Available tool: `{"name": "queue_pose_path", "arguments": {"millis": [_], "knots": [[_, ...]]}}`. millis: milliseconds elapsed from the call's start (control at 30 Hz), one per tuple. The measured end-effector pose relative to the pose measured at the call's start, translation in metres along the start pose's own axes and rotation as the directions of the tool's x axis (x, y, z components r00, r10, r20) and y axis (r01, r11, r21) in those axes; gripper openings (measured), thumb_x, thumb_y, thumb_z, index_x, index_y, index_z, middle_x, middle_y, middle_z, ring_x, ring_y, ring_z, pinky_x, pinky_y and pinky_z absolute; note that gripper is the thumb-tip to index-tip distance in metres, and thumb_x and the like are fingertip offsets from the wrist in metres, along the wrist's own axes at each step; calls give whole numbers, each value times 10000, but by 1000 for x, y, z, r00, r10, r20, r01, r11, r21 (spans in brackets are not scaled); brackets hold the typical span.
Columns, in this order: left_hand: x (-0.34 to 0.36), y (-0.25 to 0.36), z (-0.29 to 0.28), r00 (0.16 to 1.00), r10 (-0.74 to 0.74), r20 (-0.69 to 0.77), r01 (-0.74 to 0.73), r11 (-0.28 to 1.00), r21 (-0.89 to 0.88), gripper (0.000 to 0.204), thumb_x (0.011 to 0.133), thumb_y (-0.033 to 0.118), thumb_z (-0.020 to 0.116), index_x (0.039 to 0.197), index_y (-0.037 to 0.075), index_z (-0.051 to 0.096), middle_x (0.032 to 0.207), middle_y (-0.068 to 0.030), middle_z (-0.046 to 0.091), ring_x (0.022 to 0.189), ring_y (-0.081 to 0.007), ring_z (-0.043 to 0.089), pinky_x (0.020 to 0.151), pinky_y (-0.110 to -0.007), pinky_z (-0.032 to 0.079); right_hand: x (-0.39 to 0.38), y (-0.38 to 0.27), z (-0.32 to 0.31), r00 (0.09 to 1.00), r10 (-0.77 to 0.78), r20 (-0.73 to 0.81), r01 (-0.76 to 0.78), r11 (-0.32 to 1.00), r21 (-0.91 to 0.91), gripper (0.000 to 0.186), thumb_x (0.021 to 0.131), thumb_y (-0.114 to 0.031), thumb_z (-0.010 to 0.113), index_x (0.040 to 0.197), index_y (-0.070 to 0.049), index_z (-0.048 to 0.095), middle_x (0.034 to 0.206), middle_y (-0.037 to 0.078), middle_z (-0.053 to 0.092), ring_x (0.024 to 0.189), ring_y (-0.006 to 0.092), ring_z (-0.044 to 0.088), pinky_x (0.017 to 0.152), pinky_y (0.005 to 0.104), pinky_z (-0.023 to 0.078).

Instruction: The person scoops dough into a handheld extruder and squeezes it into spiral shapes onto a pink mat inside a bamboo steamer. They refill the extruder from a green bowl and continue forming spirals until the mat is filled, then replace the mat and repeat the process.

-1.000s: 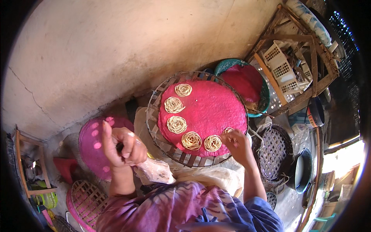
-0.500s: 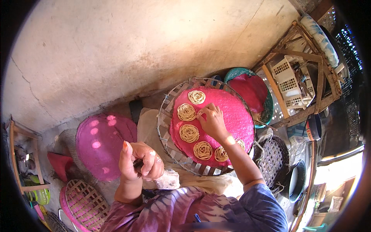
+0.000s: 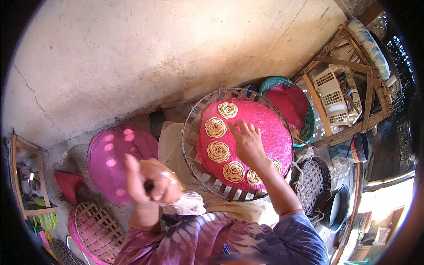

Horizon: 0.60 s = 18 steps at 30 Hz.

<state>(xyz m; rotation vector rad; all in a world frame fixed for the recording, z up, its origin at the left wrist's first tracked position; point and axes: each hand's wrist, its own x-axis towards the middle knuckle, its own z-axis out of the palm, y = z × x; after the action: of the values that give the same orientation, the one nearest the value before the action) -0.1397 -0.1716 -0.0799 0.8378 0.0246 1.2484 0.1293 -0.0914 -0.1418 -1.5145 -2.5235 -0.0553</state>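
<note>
A round, open-weave tray (image 3: 190,152) is covered by a bright pink sheet (image 3: 265,119). Several pale coiled nests of thin strands, such as the coil (image 3: 218,151), lie in a curve along its left and near side. Over the sheet is my right hand (image 3: 248,140), empty, with its fingers apart and one fingertip near the upper-left coil (image 3: 215,127). To the left of the tray, raised closer to me, my left hand (image 3: 154,181) is closed around a whitish plastic bag (image 3: 190,204); the thumb points up and the bag sticks out below the fingers. Light smears mark its knuckles.
A second pink round (image 3: 117,176) lies at the left, near a woven tray (image 3: 99,232). Beyond the tray at right stands a teal basin (image 3: 309,126) with a dark pink cloth. A wooden frame (image 3: 371,95), dark basket (image 3: 312,181) and dark tub (image 3: 339,207) flank the right side.
My right hand has drawn back slightly from the coils, and its pinched fingers have spread. My left hand has risen a little and turned, still around the bag.
</note>
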Motion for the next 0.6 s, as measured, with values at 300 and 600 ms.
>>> {"name": "queue_pose_path", "arguments": {"millis": [300,600], "knots": [[23,-2,17,753,501,-427,-288,834,470,764,876,765,241,964,55,511,708,-102,566,636,-201,565,646,-376,519,-102,-75,-52,959,-49,278,-212,528,823,686,855,-165,592,1455,-36,286,1265,256,547,1095,365,602,909,398,489],[-18,-122,16,826,-533,184,293,685,667,513,875,134,635,1347,35,461,1301,-85,527,1170,-163,506,995,-318,401,-143,18,-81,986,-159,-56,156,734,660,711,964,-534,390,1411,18,384,481,31,382,415,173,450,511,315,414]]}}
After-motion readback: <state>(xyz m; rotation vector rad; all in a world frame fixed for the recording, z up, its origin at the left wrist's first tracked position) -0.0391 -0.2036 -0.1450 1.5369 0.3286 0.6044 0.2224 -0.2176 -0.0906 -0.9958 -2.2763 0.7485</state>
